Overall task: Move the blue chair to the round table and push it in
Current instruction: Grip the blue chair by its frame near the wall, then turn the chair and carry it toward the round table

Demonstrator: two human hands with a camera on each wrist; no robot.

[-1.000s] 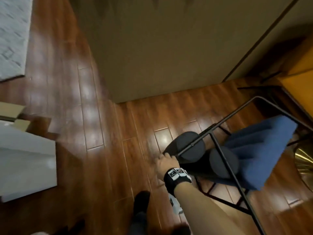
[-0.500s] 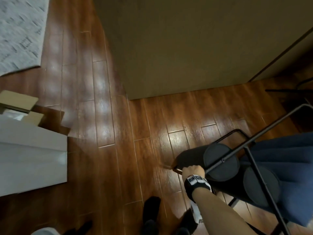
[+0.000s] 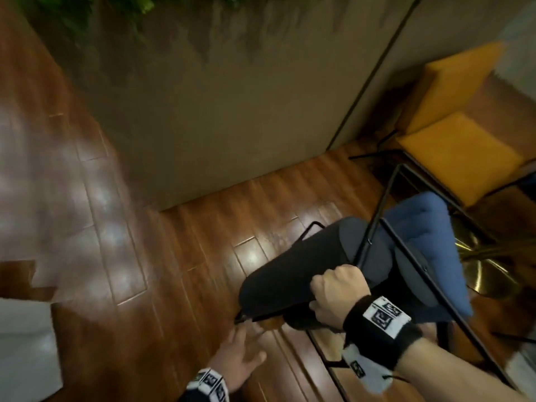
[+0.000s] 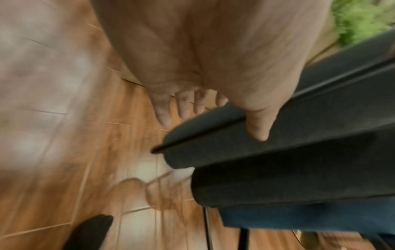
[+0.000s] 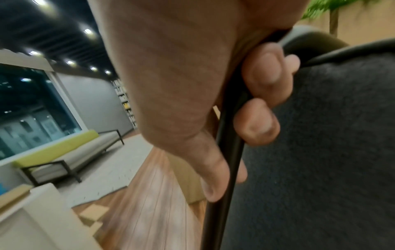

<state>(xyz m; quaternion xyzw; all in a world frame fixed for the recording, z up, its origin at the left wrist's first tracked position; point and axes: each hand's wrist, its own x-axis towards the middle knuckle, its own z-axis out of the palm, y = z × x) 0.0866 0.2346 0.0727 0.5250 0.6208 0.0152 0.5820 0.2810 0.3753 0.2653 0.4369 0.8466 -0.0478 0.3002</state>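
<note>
The wooden floor (image 3: 174, 285) fills most of the head view, with a tan wall (image 3: 232, 111) rising behind it and a yellow chair (image 3: 455, 152) standing in the right corner. The blue chair (image 3: 420, 227) is the next biggest thing: it is tipped over toward the person, its dark padded back rolls (image 3: 290, 274) lowest and nearest, its blue seat pointing away toward the yellow chair, its thin black frame bars crossing above the cushion. Part of a curved brass-coloured base (image 3: 478, 271) shows just beyond the blue seat (it may belong to the round counter, but the top is out of frame, so that cannot be confirmed).

The right hand (image 3: 336, 297) is wrapped tightly round the black frame bar at the back of the chair; the right wrist view shows the fingers (image 5: 265, 76) curled over the bar with the thumb along it. The left hand (image 3: 240, 355) is spread, fingers straight, reaching toward the lower end of the back roll; in the left wrist view its thumb lies against the dark padding, gripping nothing.

As a judgement, the task is in its carrying stage: the chair is held and tilted, but not set upright at the counter, and the push-in is not yet done.

No containers with visible contents appear; only a pale box-like corner (image 3: 26, 343) sits at the left edge, its inside hidden.
</note>
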